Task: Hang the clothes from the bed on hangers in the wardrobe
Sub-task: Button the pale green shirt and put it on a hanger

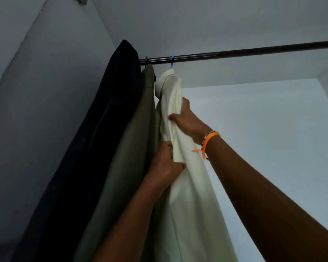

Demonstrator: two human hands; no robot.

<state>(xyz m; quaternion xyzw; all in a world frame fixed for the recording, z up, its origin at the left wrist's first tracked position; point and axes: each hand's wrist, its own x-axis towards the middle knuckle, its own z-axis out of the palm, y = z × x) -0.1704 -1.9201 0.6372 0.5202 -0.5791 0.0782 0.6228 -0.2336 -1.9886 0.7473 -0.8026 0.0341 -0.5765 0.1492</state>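
Head view: cream shirt (180,167) hanging from blue hanger hook (172,61) on dark rail (254,52), at 12 o'clock of both hands. Left hand (165,167) gripping shirt's front edge, fingers curled into cloth. Right hand (187,120) at 1 o'clock of left, pinching cloth higher up; orange wristband (209,140). Olive garment (133,148) and dark garment (95,138) at 9 o'clock, touching

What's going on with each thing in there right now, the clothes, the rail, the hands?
Cream shirt: hanging on blue hanger, gripped by both hands.
Olive garment: hanging.
Dark garment: hanging.
Rail: bare to the right.
Left hand: gripping shirt.
Right hand: gripping shirt.
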